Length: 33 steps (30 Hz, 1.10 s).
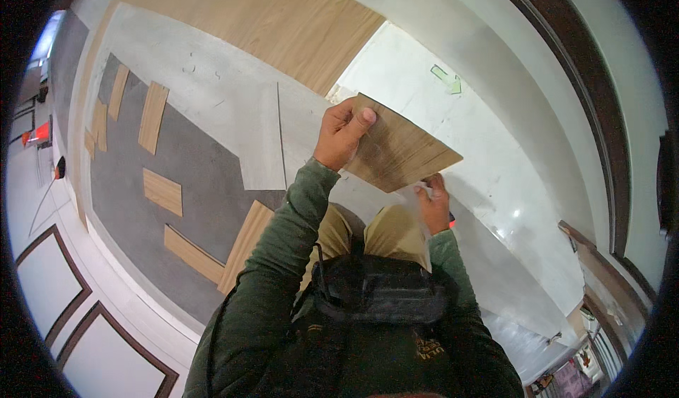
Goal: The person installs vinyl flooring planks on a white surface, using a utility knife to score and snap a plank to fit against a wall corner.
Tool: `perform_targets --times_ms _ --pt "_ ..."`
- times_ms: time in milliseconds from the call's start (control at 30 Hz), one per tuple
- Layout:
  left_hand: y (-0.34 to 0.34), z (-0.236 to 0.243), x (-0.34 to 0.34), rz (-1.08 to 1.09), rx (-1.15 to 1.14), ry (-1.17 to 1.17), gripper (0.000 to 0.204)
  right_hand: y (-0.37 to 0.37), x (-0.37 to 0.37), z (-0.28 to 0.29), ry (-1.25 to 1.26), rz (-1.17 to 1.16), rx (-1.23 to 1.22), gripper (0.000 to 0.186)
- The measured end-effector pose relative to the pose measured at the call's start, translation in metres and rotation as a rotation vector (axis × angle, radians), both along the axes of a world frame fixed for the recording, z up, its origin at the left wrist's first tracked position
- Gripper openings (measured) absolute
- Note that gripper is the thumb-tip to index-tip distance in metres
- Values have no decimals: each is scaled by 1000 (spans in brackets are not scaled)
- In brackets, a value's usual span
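My left hand [342, 135] grips a short piece of wood-look flooring plank [402, 145] by its left edge, thumb on top. The plank is lifted above my knees and tilted, its brown grained face showing. My right hand [434, 204] is just below the plank's lower right corner, fingers drawn together in a pinch. Something pale and filmy seems to be at those fingertips, too blurred to name. A small red and black thing [453, 220] peeks out beside my right wrist, mostly hidden.
Laid wood-look flooring [283, 23] spans the far side, bordering a glossy white floor strip [495, 143] with a green arrow mark [446, 79]. Several loose plank pieces [163, 191] lie on the grey floor at left. A pale sheet [260, 150] lies ahead of my left forearm.
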<state>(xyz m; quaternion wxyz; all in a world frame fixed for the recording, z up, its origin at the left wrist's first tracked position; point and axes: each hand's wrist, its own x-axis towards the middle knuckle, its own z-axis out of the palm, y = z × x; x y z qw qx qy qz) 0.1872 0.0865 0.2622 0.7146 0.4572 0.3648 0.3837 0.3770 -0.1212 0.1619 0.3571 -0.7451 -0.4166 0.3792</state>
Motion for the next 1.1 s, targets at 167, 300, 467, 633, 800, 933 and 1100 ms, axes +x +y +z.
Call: perform_targets --times_ms 167,300,467,633,800,933,1100 --pt "-24 29 0 0 32 -28 38 -123 60 -109 -753 -47 -276 57" --pt "-47 48 -23 -5 64 -29 42 -135 47 -107 -699 19 -653 63" --pt "-63 76 -22 26 79 -62 37 -169 76 -152 -745 -35 -358 49" --pt "-75 103 -46 -47 137 -85 43 -104 50 -51 -75 -112 49 41" --pt "-103 116 -52 -140 202 -93 49 -46 -15 171 270 107 416 41" --pt "-125 117 -57 -214 263 -128 50 -45 -38 240 109 382 552 41" --pt "-154 105 -78 -201 202 -138 50 -55 -64 262 99 499 504 33"
